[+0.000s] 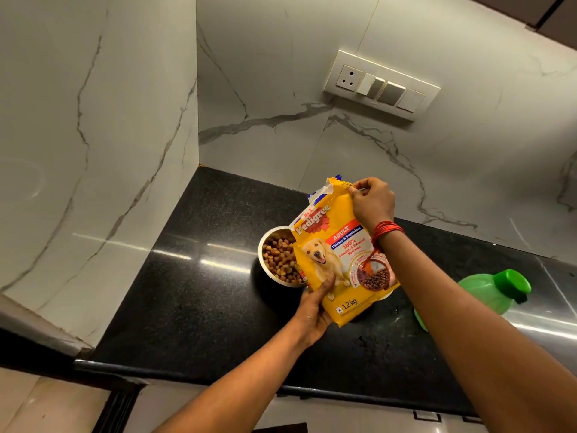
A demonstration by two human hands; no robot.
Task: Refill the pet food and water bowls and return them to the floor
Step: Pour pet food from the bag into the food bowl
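Left hand (315, 307), right hand (373, 203) grip one bag (340, 260) — one bowl (260, 254), one bottle (480, 292).

Warm, dimmish indoor light; bright streaks of glare cross the glossy black counter (193, 276). Wide-angle distortion bends the marble wall (93, 135) at the edges. Focus is sharp.
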